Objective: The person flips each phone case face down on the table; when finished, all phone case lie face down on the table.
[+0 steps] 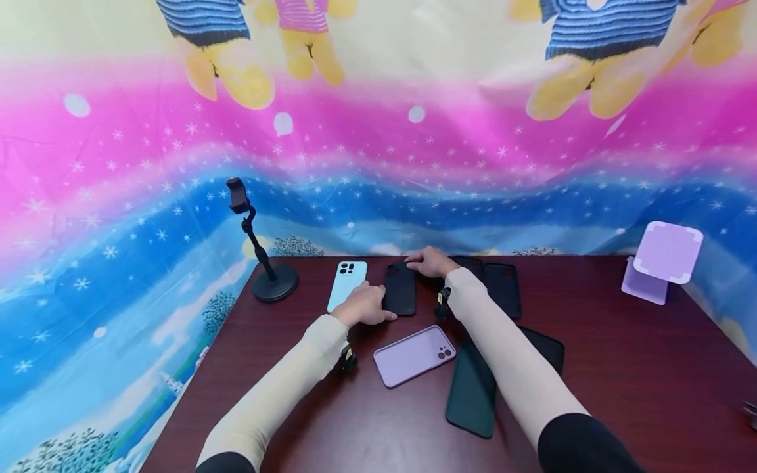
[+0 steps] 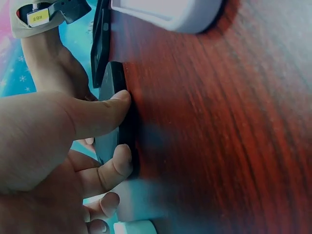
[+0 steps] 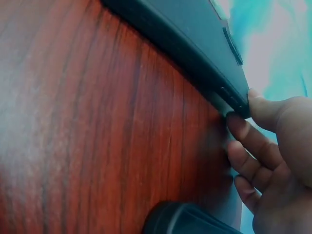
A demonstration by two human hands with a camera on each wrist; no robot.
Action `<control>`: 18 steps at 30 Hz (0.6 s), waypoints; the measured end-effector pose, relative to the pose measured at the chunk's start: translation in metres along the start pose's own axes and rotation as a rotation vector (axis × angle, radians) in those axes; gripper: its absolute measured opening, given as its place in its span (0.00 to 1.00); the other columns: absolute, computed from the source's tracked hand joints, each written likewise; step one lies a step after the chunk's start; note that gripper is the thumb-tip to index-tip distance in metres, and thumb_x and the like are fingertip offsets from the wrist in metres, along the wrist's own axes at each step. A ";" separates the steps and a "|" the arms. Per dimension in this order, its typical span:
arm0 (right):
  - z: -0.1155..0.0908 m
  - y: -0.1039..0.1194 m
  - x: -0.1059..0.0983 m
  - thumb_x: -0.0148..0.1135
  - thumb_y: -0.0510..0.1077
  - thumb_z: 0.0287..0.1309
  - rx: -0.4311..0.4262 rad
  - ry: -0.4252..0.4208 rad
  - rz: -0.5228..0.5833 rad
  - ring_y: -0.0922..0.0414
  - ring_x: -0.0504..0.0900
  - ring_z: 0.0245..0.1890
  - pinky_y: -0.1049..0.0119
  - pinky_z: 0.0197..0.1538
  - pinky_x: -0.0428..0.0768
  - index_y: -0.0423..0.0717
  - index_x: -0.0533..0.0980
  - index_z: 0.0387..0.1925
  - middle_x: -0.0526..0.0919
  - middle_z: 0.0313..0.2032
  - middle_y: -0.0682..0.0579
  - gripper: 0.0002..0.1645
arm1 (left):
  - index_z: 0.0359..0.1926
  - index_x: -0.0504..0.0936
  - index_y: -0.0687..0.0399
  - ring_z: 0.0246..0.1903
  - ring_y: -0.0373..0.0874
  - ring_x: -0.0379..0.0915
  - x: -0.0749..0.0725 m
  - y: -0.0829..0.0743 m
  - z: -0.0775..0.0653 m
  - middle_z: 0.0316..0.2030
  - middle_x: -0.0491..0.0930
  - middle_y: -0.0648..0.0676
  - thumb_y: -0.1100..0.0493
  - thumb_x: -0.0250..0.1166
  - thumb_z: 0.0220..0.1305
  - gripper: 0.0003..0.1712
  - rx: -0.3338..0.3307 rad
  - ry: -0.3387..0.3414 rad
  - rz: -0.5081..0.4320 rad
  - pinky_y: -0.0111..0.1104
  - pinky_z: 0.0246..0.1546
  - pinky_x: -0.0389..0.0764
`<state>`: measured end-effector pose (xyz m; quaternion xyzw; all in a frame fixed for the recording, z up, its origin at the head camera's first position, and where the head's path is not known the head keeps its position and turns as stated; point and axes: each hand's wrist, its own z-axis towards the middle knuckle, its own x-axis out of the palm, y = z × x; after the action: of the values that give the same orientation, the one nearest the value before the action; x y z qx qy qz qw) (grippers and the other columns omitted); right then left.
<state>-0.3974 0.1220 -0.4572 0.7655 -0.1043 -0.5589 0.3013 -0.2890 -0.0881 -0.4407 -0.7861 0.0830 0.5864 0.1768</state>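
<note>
A black phone case (image 1: 400,292) lies at the back middle of the table, camera end toward the wall. My left hand (image 1: 363,303) holds its near left corner, thumb at the near end and index finger along the side, as the left wrist view shows. At the far right corner, my right hand (image 1: 433,263) pinches the case between thumb and index finger. In the right wrist view this corner of the black case (image 3: 195,48) sits between them, the other fingers loosely bent. A light blue phone case (image 1: 345,288) lies just left, partly behind my left hand.
A lilac phone case (image 1: 414,355) lies in front of my hands. A dark green case (image 1: 471,394) and several black cases (image 1: 503,289) lie around my right forearm. A black phone stand (image 1: 275,284) stands back left, a lilac folding stand (image 1: 668,253) far right. Patterned cloth hangs behind.
</note>
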 end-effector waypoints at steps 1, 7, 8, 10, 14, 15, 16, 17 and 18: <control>0.001 0.000 0.000 0.56 0.49 0.77 0.002 0.002 -0.008 0.42 0.72 0.72 0.45 0.70 0.73 0.54 0.80 0.65 0.76 0.69 0.41 0.21 | 0.71 0.72 0.60 0.59 0.55 0.69 -0.001 0.000 0.000 0.61 0.80 0.58 0.37 0.66 0.68 0.41 -0.005 0.002 0.003 0.45 0.63 0.72; -0.004 0.004 0.002 0.56 0.49 0.77 0.011 0.010 -0.013 0.43 0.73 0.71 0.48 0.68 0.75 0.54 0.79 0.65 0.75 0.70 0.40 0.21 | 0.71 0.72 0.59 0.59 0.53 0.66 -0.001 -0.003 0.000 0.62 0.79 0.58 0.38 0.65 0.69 0.40 -0.023 0.024 0.002 0.45 0.64 0.68; -0.005 0.004 0.002 0.56 0.48 0.77 0.012 0.007 -0.011 0.43 0.73 0.71 0.48 0.68 0.75 0.54 0.79 0.65 0.75 0.70 0.40 0.21 | 0.71 0.71 0.59 0.58 0.53 0.66 -0.001 -0.003 0.000 0.62 0.79 0.58 0.38 0.65 0.69 0.40 -0.025 0.026 0.000 0.44 0.64 0.68; -0.006 0.006 0.003 0.56 0.48 0.76 0.015 -0.004 -0.005 0.43 0.72 0.71 0.47 0.69 0.74 0.53 0.79 0.65 0.75 0.70 0.40 0.21 | 0.71 0.71 0.58 0.58 0.53 0.66 -0.001 -0.004 -0.001 0.62 0.79 0.58 0.38 0.65 0.69 0.40 -0.031 0.028 -0.004 0.44 0.63 0.68; -0.005 0.006 0.005 0.56 0.49 0.77 0.017 -0.017 -0.015 0.43 0.72 0.72 0.47 0.69 0.74 0.54 0.80 0.65 0.75 0.70 0.41 0.20 | 0.72 0.70 0.58 0.58 0.53 0.65 0.000 -0.003 -0.001 0.62 0.79 0.57 0.37 0.64 0.70 0.41 -0.041 0.033 -0.009 0.44 0.63 0.68; -0.004 0.006 0.006 0.56 0.49 0.77 0.022 -0.017 -0.016 0.43 0.72 0.72 0.47 0.69 0.73 0.54 0.80 0.65 0.75 0.70 0.41 0.20 | 0.73 0.70 0.58 0.58 0.53 0.65 0.000 -0.003 -0.001 0.62 0.79 0.58 0.37 0.64 0.70 0.41 -0.041 0.034 -0.009 0.43 0.62 0.68; -0.004 0.006 0.006 0.56 0.49 0.77 0.026 -0.015 -0.019 0.43 0.71 0.72 0.46 0.70 0.73 0.55 0.80 0.65 0.74 0.71 0.42 0.20 | 0.73 0.69 0.58 0.58 0.53 0.65 0.000 -0.003 -0.001 0.62 0.79 0.58 0.37 0.64 0.70 0.41 -0.040 0.035 -0.010 0.43 0.62 0.68; -0.003 0.006 0.006 0.56 0.50 0.77 0.027 -0.012 -0.024 0.43 0.71 0.73 0.46 0.71 0.72 0.55 0.80 0.65 0.74 0.71 0.42 0.20 | 0.74 0.69 0.58 0.59 0.53 0.65 0.000 -0.002 -0.001 0.63 0.78 0.58 0.37 0.64 0.70 0.42 -0.037 0.037 -0.009 0.43 0.63 0.68; -0.003 0.005 0.006 0.55 0.50 0.77 0.028 -0.009 -0.025 0.43 0.71 0.73 0.46 0.71 0.72 0.55 0.79 0.65 0.74 0.71 0.42 0.21 | 0.74 0.68 0.59 0.59 0.53 0.65 0.000 -0.002 -0.001 0.64 0.78 0.58 0.37 0.64 0.70 0.43 -0.034 0.038 -0.010 0.44 0.63 0.68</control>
<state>-0.3919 0.1158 -0.4585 0.7683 -0.1040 -0.5647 0.2828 -0.2875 -0.0864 -0.4404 -0.8003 0.0726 0.5719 0.1648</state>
